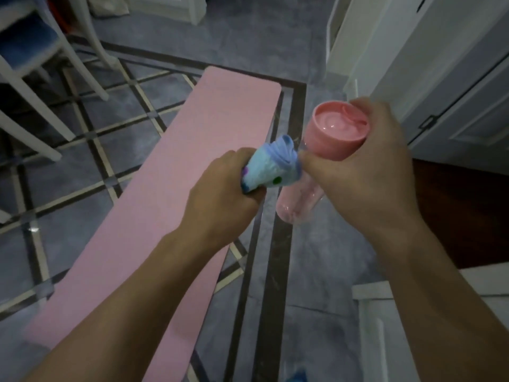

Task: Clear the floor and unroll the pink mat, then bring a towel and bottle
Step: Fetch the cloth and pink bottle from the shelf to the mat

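We see the pink mat (176, 194) unrolled flat on the floor (82, 150): matte, smooth, long rectangle with rounded far corners. Floor is glossy grey marble-look tile with dark and pale inlay strips.

Left hand (220, 199) is fisted around a rolled towel (271, 168): soft light-blue cloth, coloured dots, lilac folds bunched at the exposed end.

Right hand (366, 172) wraps the bottle (330, 150), fingers curled round its upper body just below the cap; thumb and fingertip also press on the towel's end. Bottle is translucent pink plastic, cylindrical, with an opaque glossy pink cap, tilted cap-up toward us. We cannot tell if there is liquid inside.

Both items are held above the floor strip just right of the mat. White chair legs (41, 111) stand left; white panelled doors (440, 78) right.
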